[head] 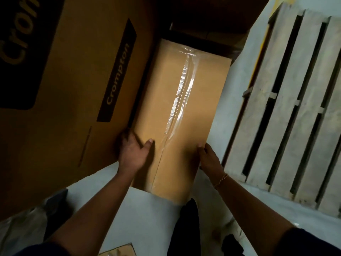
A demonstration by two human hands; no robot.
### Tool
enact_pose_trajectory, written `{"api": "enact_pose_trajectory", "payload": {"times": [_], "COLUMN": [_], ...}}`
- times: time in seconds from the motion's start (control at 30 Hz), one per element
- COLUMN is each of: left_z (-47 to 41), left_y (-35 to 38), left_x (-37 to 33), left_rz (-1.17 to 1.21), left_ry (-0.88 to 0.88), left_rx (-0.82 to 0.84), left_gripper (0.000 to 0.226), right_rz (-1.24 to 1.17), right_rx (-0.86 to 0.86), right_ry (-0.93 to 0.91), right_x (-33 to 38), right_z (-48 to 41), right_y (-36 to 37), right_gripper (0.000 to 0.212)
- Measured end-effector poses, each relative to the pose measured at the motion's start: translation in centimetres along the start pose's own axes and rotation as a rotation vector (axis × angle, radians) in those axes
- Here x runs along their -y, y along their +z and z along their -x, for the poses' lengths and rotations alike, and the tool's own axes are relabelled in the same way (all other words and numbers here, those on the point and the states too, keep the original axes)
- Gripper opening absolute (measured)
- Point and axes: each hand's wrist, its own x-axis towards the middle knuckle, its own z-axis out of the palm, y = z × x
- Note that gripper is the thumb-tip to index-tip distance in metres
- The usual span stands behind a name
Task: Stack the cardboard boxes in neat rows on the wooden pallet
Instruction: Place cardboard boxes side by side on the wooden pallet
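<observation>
- Clamping long box [184, 108] from both sides nr its near end, prob. to lift it level w/o tipping.
- L hand [133, 154]: thumb laid on top face, fingers tucked down the left side, into the narrow gap vs big Crompton box [73, 80]. Likely the only hold there, w/ the two boxes just beside each other.
- R hand [208, 157]: fingers hooked over the right top edge, gripping that side. Fingertips hidden, so depth of hold impossible to tell.
- Lying flat on pale floor [147, 218], taped seam [182, 93] facing up, far end near a dark box, contact unclear. Not on wooden pallet [295, 108] yet.
- Pallet close by on the right, slats bare in the part showing, so prob. no row begun there.
- Next, as a guess: lift, swing right, set down square w/ the slats, long side along the rim for a neat row.
- Risk: long load gripped at one end only, so a chance of far end dragging or sagging.
</observation>
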Motion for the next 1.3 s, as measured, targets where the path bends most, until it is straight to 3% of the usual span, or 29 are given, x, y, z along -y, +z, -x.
{"api": "enact_pose_trajectory", "payload": {"times": [0.1,0.2,0.4,0.6,0.73,0.8,1.07,1.3], "left_z": [-0.2,-0.4,2.3,9.3,14.0,15.5,19.7,23.6], "left_y": [0.3,0.8,3.0,6.2,9.2,10.8,16.7,22.1], "left_x": [-0.4,-0.4,0.4,-0.6,-3.1,-4.7,-15.4,-26.5], "left_rz": [-0.012,-0.011,0.098,0.051,0.009,-0.002,-0.029,-0.063], "left_ry": [-0.035,-0.029,0.067,0.123,0.137,0.158,0.334,0.400], "left_rx": [-0.009,-0.011,-0.036,0.004,0.076,0.102,0.188,0.161], "left_gripper": [0.088,0.078,0.071,0.072,0.073,0.074,0.076,0.070], "right_rz": [-0.093,-0.162,-0.131,-0.318,-0.315,-0.342,-0.415,-0.474], "right_rx": [-0.017,0.016,0.015,-0.070,-0.110,-0.136,-0.259,-0.327], "right_ry": [0.050,0.099,0.000,0.030,0.058,0.063,0.018,-0.022], "right_x": [-1.1,-0.9,-1.7,-4.7,-7.8,-9.1,-12.8,-14.4], "right_z": [-0.1,-0.1,1.4,5.0,7.5,8.7,9.9,8.6], "right_y": [-0.3,-0.8,-2.6,-8.7,-13.9,-16.6,-29.1,-40.5], "right_gripper": [0.062,0.059,0.060,0.025,0.047,0.056,0.046,0.048]}}
